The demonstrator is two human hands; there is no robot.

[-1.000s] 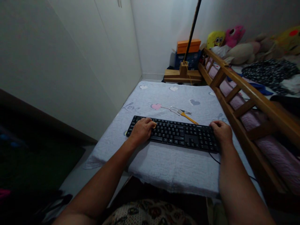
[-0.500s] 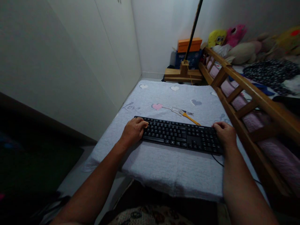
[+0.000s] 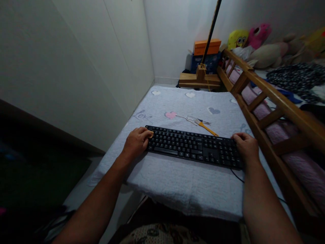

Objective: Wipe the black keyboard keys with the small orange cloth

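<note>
A black computer keyboard lies on the cloth-covered table, its keys facing up. At its left end, my left hand is closed on a small tan pad, mostly hidden by the fingers; whether it is sponge or cloth I cannot make out. The pad is at the keyboard's left keys. My right hand grips the right end of the keyboard, thumb and fingers at its upper right corner. Just behind the keyboard lie a brush with a yellow handle and thin metal tools.
A pale cloth with hearts covers the table. The keyboard's black cable runs off near my right wrist. A wooden bed rail borders the right side, a white cabinet the left. A wooden stand and boxes are behind.
My left hand has slid left with the tan pad, from over the keys to the keyboard's left edge. My right hand keeps its grip on the right end.
</note>
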